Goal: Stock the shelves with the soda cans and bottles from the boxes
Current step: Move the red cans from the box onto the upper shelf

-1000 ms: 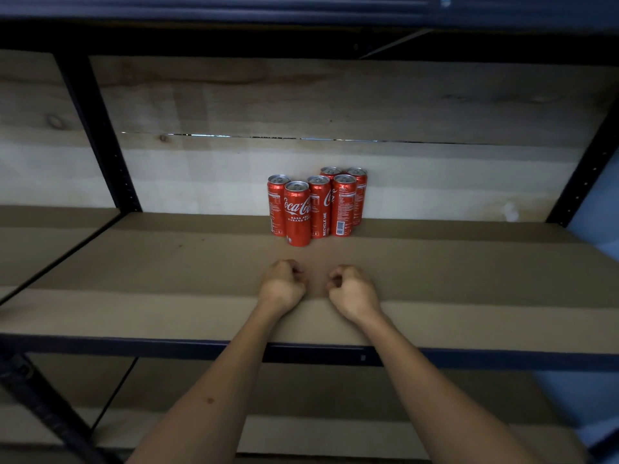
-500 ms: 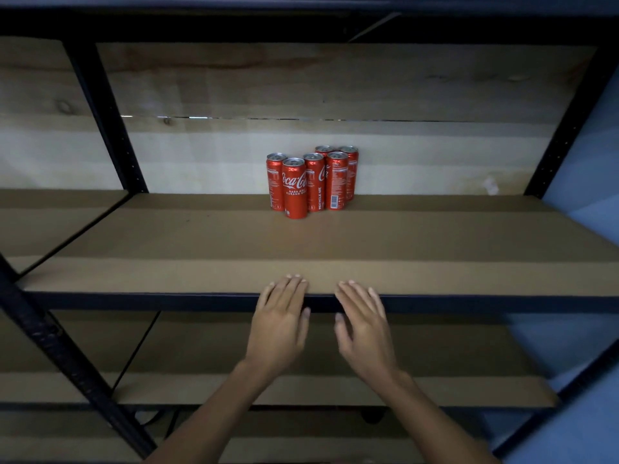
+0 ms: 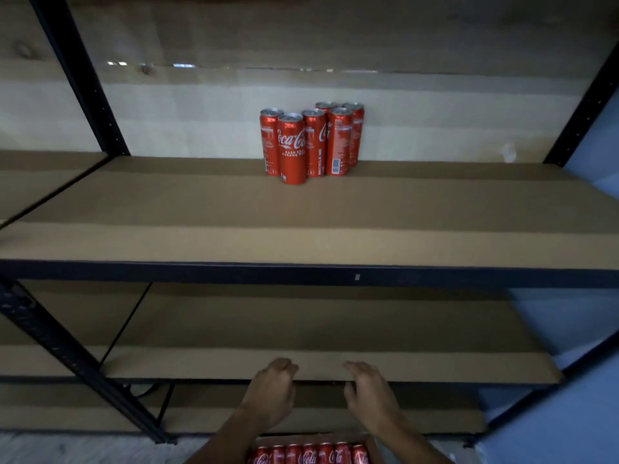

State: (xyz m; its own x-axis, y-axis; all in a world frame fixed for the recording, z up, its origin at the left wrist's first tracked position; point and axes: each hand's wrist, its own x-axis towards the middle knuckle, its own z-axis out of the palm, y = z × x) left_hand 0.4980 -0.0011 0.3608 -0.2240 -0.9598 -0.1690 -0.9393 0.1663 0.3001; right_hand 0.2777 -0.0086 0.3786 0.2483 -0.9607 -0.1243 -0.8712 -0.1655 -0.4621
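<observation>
Several red Coca-Cola cans (image 3: 310, 142) stand upright in a tight cluster at the back of the upper brown shelf (image 3: 301, 242). Far below, a cardboard box (image 3: 371, 442) at the bottom edge holds a row of more red cans (image 3: 310, 455). My left hand (image 3: 271, 393) and my right hand (image 3: 370, 395) hang side by side in front of the lower shelf (image 3: 435, 366), above the box. Both hold nothing, and their fingers are loosely curled downward.
Dark metal uprights (image 3: 80, 78) frame the rack at left and right. A diagonal black post (image 3: 77, 360) crosses the lower left. A neighbouring shelf bay (image 3: 40, 182) lies to the left. A blue wall (image 3: 569, 413) stands at right.
Both hands drew back from the upper shelf and dropped down to the lower shelf's front edge. The view tilted down, bringing the box of cans into sight.
</observation>
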